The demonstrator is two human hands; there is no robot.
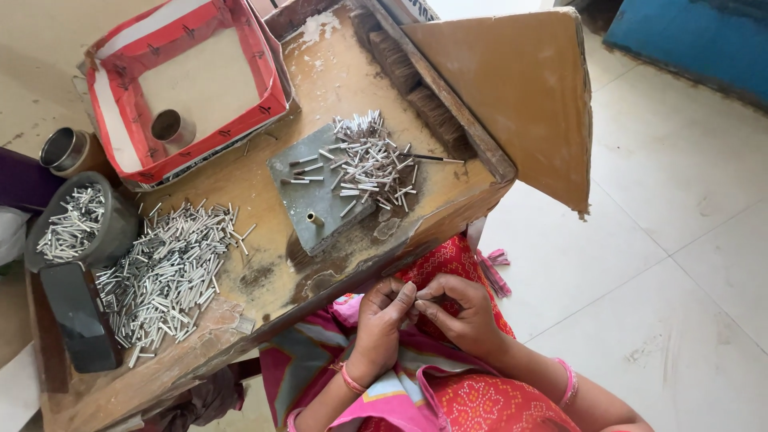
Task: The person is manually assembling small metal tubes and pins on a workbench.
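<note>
Both hands met over the lap, just below the table (264,308) edge: the left hand (382,320) and right hand (458,314) had fingers pinched together on something too small to tell. Steady, close fingertip work suited it. Thin, shiny metal tubes (164,276) lay heaped on the worn, dusty wood, more on a grey slab (308,200).
</note>
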